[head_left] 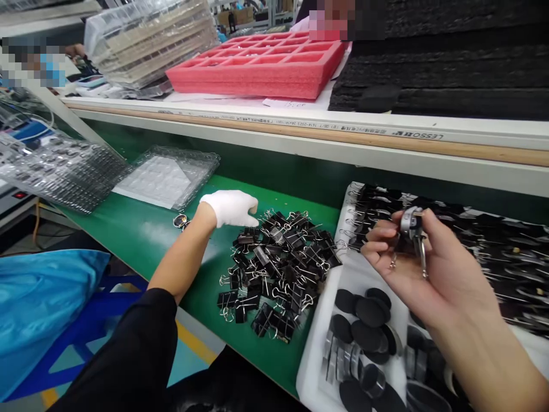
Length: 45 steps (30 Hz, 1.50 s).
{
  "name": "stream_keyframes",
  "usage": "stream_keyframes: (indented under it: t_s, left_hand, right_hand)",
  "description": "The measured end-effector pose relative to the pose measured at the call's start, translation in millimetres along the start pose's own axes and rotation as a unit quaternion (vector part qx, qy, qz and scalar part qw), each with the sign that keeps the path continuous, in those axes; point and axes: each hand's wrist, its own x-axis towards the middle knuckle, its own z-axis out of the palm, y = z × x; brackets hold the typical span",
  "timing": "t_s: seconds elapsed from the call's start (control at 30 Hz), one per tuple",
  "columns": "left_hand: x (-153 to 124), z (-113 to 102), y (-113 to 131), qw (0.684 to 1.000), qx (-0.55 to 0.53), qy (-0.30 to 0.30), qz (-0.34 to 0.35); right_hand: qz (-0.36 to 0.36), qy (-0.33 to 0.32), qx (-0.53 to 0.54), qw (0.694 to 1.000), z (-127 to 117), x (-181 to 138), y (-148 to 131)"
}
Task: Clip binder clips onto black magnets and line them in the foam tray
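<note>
My left hand (pixel 231 209), in a white glove, hovers at the upper left edge of a heap of black binder clips (pixel 278 269) on the green table. Its thumb and fingers are apart, with nothing visible between them. My bare right hand (pixel 433 274) is raised over the white foam tray, palm up. Thumb and fingers grip a small silver watch case (pixel 412 223), seen edge-on, with shiny wire-like parts hanging below it. A small round watch-like piece (pixel 180 220) lies on the table, left of my gloved hand.
The white foam tray (pixel 311 355) holds black discs (pixel 371 317) and clear round pieces. Rows of binder clips (pixel 506 246) fill the area behind my right hand. Clear plastic trays (pixel 171 171) lie at the back left. A shelf edge (pixel 300 131) crosses above, carrying a red foam tray (pixel 257 80).
</note>
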Motion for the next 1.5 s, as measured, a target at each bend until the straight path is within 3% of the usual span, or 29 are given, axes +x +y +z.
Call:
stream_keyframes:
  t_s: [0.1,0.2,0.27,0.33,0.47,0.53,0.63,0.73,0.87,0.97,1.1,1.37,1.5]
  left_hand:
    - [17,8,-10,0.997,-0.033,-0.05,0.048]
    - [15,1,-23,0.991,-0.074,-0.026,0.111]
    - [2,-10,-28,0.987,-0.094,0.04,0.122]
    - [-17,-20,-19,0.975,-0.129,0.131,0.124]
    - [-46,-12,42,0.901,-0.226,0.327,0.174]
    - [-52,0,77,0.864,-0.257,0.381,0.205]
    - [-52,11,100,0.847,-0.275,0.377,0.256]
    - [-43,10,92,0.854,-0.264,0.356,0.275]
    - [-35,9,81,0.877,-0.266,0.269,0.296]
    - [-35,13,86,0.868,-0.284,0.24,0.329]
    - [-38,19,95,0.864,-0.268,0.249,0.345]
    - [-36,34,102,0.846,-0.238,0.32,0.355]
    - [-36,31,99,0.829,-0.259,0.322,0.376]
  right_hand:
    - [0.035,0.019,0.048,0.998,7,-3,0]
    - [0.07,0.052,0.057,0.995,11,-7,-2]
    - [0.081,0.058,0.015,0.995,13,-11,-2]
    - [0.075,0.02,-0.058,0.995,16,-15,0]
    - [-0.024,-0.109,-0.212,0.971,27,-27,8]
    - [-0.089,-0.13,-0.248,0.956,31,-32,12]
    - [-0.128,-0.126,-0.264,0.948,32,-34,11]
    - [-0.136,-0.138,-0.277,0.941,28,-34,4]
    - [-0.149,-0.165,-0.314,0.923,23,-35,-6]
    - [-0.166,-0.19,-0.364,0.897,21,-36,-12]
    - [-0.172,-0.232,-0.401,0.869,18,-34,-17]
    - [-0.095,-0.286,-0.357,0.884,11,-28,-20]
    - [-0.123,-0.265,-0.388,0.874,-1,-24,-32]
